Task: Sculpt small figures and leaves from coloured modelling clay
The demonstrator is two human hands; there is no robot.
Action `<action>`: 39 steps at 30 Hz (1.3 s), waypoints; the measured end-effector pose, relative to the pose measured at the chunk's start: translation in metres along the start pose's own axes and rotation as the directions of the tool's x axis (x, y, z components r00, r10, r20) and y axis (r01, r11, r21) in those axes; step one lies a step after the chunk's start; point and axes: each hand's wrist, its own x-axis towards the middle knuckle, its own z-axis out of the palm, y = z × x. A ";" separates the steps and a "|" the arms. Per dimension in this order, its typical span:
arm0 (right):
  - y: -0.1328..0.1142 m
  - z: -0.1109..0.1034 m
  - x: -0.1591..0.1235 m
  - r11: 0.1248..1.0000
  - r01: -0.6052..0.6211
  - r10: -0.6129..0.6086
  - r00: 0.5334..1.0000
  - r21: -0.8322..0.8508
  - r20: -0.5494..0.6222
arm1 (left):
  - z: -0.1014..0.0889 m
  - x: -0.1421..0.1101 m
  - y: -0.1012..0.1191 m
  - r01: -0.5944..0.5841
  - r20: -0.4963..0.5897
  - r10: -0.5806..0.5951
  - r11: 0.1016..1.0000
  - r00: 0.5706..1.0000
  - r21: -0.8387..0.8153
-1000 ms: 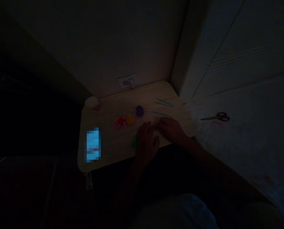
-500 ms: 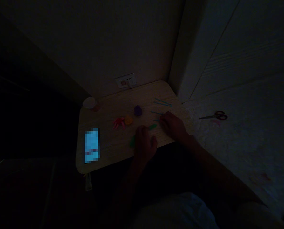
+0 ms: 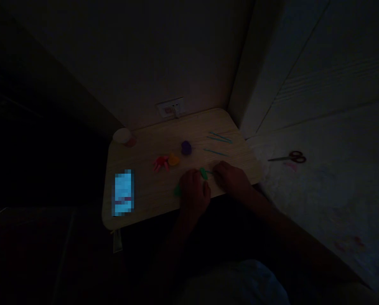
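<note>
The scene is very dark. On a small wooden table (image 3: 151, 195) my left hand (image 3: 194, 192) is closed round a green clay piece (image 3: 204, 173) that sticks out between my two hands. My right hand (image 3: 230, 178) is curled just to its right, fingertips at a thin teal stick that meets the green piece. Another green lump (image 3: 177, 191) peeks out left of my left hand. Further back lie a purple clay lump (image 3: 186, 147), an orange clay shape (image 3: 173, 160) and a red clay figure (image 3: 160, 163).
A lit phone (image 3: 124, 192) lies at the table's left front. Several teal sticks (image 3: 219, 137) lie at the back right. A round white container (image 3: 122, 135) stands at the back left corner. Scissors (image 3: 289, 157) lie on the pale surface to the right. A wall socket (image 3: 172, 107) sits behind.
My hands have come closer together near the front edge. The green piece, lying flatter half a second ago, now stands between them, and my right hand has drawn back from the sticks.
</note>
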 end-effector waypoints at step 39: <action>0.001 0.005 0.021 0.995 0.032 -0.007 0.967 0.095 -0.253 | 0.000 -0.012 -0.009 -0.236 0.096 0.241 0.970 0.966 -0.064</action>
